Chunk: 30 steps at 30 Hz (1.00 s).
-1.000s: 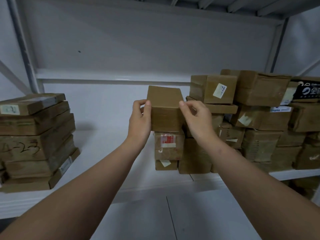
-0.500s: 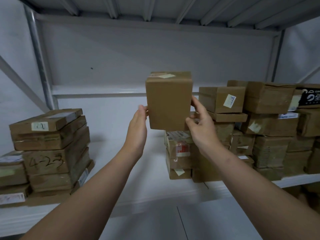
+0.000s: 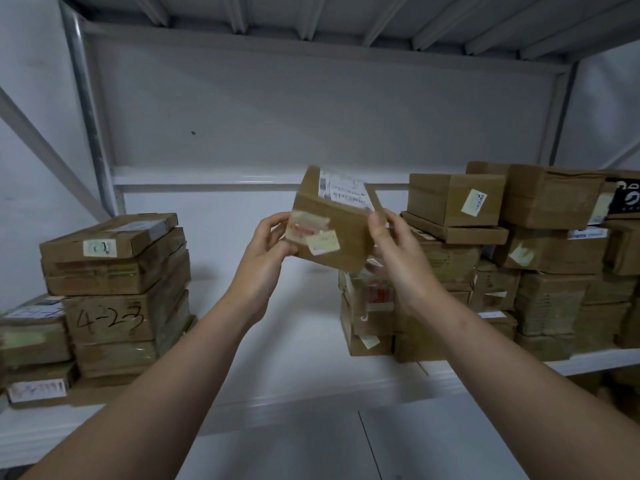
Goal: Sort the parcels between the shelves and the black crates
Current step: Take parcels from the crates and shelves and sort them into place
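One cardboard parcel [image 3: 334, 233] is held in the air above the bare middle of the white shelf [image 3: 304, 348], tilted, clear of both stacks. The left hand [image 3: 266, 247] pinches its left end and the right hand [image 3: 391, 244] pinches its right end, fingers pressed to the card.

Risks: the parcel is gripped only at its ends and is blurred, probably mid-turn, so it could slip and fall onto the shelf. The right forearm passes just beside the narrow front stack [image 3: 367, 313], which a knock could topple.

Count: one parcel in hand; two hands; two groups of parcels, the left stack [image 3: 114, 292] toward the shelf's left end and a larger pile [image 3: 540, 258] at its right end. Individual boxes there cannot be counted reliably. No black crates are in view.
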{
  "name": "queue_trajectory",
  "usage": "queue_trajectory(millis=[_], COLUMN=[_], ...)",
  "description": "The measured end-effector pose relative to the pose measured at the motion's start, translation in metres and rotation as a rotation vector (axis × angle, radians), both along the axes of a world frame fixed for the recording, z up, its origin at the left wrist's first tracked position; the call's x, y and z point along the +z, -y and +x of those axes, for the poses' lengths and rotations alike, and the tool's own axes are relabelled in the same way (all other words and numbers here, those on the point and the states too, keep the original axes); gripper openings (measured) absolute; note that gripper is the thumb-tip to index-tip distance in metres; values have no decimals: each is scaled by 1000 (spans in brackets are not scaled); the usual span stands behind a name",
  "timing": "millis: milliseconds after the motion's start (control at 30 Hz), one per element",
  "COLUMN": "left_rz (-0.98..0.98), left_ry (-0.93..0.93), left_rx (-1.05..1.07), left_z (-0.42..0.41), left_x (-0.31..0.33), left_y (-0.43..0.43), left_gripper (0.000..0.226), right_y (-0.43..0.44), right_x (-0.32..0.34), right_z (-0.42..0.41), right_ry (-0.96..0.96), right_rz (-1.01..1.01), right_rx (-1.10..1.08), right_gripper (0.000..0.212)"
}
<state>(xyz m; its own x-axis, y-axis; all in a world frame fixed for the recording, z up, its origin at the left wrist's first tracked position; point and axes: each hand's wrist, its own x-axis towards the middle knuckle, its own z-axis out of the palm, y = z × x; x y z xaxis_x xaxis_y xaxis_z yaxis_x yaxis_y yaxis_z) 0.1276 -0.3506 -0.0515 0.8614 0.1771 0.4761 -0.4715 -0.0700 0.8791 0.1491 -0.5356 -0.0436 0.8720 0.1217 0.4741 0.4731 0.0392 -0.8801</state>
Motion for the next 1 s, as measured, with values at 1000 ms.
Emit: queue_trajectory(millis=[1000], left_rz=[-148], left_ry=[-167], left_rx=[-47], left_z=[-5], left_x=[-21], left_y=[-54], left_gripper=[54], right_y=[-13], right_x=[-12], right_z=[13], right_ry=[15], right_rz=[66], right_rx=[107], right_gripper=[26])
